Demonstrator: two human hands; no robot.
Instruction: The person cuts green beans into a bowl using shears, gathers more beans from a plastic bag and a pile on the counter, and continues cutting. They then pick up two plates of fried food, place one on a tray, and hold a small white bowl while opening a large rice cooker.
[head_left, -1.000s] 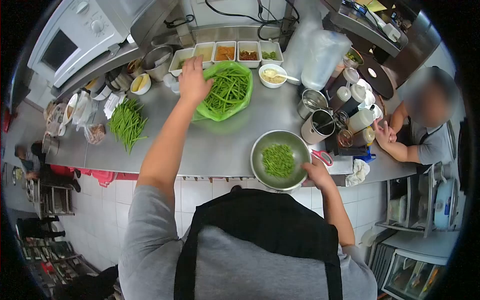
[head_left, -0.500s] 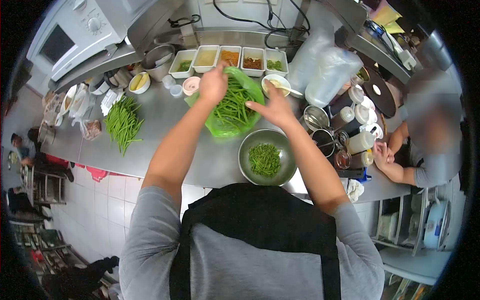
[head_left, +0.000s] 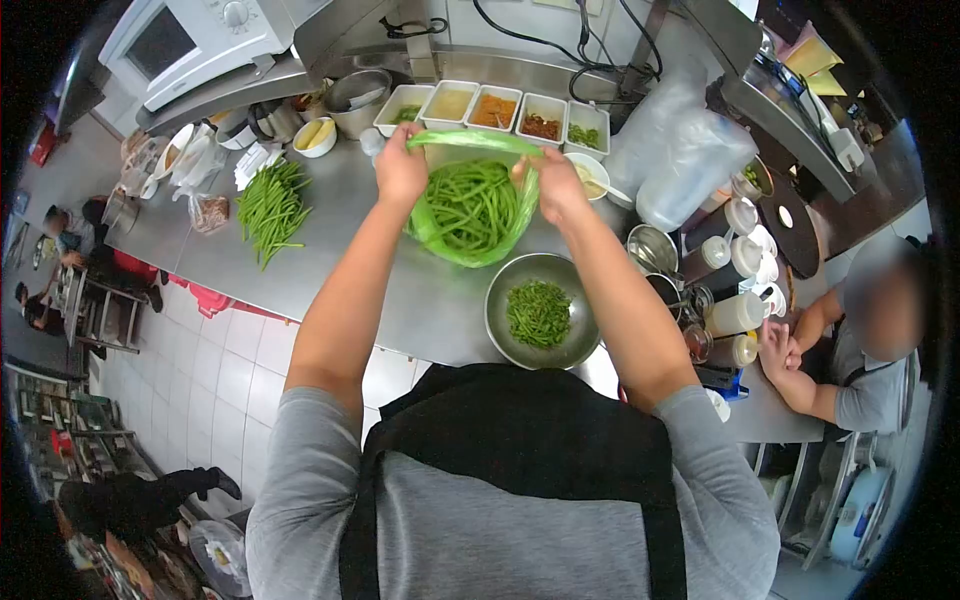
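Observation:
A green plastic bag (head_left: pixel 470 215) full of whole green beans is lifted off the steel counter (head_left: pixel 330 270). My left hand (head_left: pixel 400 168) grips its left rim and my right hand (head_left: pixel 553 187) grips its right rim, holding the mouth wide. Just below the bag stands a round metal bowl (head_left: pixel 540 312) with chopped green beans in it. A loose pile of whole green beans (head_left: pixel 272 208) lies on the counter to the left.
Several white trays of ingredients (head_left: pixel 497 108) line the back wall. A microwave (head_left: pixel 200 35) sits on a shelf at upper left. Metal pots, jars and bottles (head_left: pixel 735 312) crowd the right side, where another person (head_left: pixel 865 345) leans on the counter.
My right hand left the bowl's rim and reached up to the bag. Both hands now hold the bag's rim and have raised it off the counter.

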